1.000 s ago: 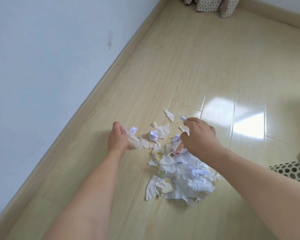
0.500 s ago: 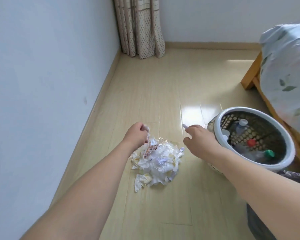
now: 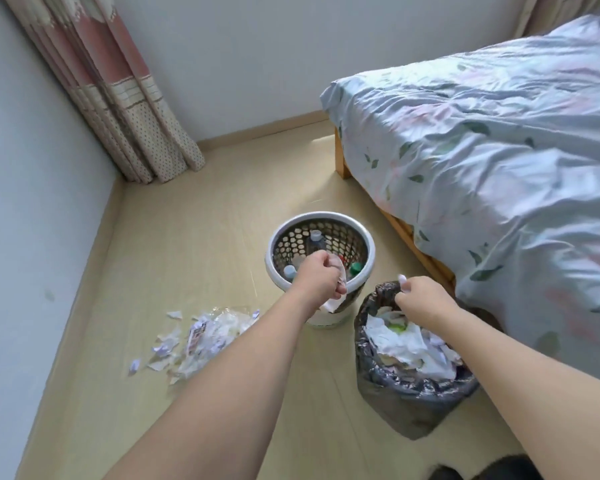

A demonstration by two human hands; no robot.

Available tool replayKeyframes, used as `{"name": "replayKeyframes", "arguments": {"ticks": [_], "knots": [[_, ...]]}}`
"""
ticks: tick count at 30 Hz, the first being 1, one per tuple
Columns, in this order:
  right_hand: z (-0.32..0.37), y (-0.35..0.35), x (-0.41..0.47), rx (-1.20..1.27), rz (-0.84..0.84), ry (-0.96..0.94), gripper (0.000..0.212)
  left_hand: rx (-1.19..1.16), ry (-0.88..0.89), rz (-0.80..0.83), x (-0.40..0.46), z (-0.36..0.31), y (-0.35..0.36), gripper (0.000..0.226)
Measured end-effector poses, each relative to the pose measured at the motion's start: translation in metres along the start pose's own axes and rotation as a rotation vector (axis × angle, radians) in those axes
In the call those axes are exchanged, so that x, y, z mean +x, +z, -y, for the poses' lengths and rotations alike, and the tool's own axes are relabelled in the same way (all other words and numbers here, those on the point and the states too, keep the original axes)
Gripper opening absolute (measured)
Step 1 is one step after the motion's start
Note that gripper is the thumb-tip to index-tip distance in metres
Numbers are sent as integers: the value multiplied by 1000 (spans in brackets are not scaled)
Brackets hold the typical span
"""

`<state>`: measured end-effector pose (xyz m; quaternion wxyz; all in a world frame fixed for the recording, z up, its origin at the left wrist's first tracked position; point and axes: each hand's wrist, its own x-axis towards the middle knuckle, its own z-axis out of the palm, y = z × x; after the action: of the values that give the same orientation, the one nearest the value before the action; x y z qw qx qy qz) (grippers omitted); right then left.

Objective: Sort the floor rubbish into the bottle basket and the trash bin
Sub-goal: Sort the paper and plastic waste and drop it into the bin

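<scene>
A heap of torn paper and wrappers (image 3: 201,336) lies on the floor by the left wall. The white perforated bottle basket (image 3: 321,221) stands further right with several plastic bottles inside. To its right is the trash bin (image 3: 409,389), lined with a black bag and filled with crumpled paper. My left hand (image 3: 317,278) grips white paper scraps (image 3: 333,303) over the basket's near rim. My right hand (image 3: 421,296) pinches a small paper scrap (image 3: 403,280) above the bin's far edge.
A bed with a pale leaf-print cover (image 3: 499,168) on a wooden frame fills the right side, close behind the bin. A patterned curtain (image 3: 118,109) hangs in the far left corner. The wall runs along the left. Dark footwear (image 3: 478,471) shows at the bottom edge.
Both hands left the floor heap carrying paper and swung right. My left hand now hovers by the basket and my right hand over the bin. The view rose and turned right.
</scene>
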<state>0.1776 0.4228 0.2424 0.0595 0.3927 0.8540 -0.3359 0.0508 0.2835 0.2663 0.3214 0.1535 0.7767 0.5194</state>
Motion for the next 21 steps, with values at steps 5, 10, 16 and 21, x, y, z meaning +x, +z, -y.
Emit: {"name": "replayKeyframes", "arguments": {"ticks": [5, 10, 16, 21], "knots": [[-73, -10, 20, 170, 53, 111, 31, 104, -80, 46, 12, 24, 103, 20], [-119, -4, 37, 192, 133, 134, 35, 169, -125, 28, 26, 45, 163, 19], [-146, -2, 35, 305, 144, 179, 38, 316, -219, 72, 43, 54, 182, 20], [-132, -16, 25, 289, 125, 167, 25, 403, -195, 74, 32, 40, 156, 26]]}}
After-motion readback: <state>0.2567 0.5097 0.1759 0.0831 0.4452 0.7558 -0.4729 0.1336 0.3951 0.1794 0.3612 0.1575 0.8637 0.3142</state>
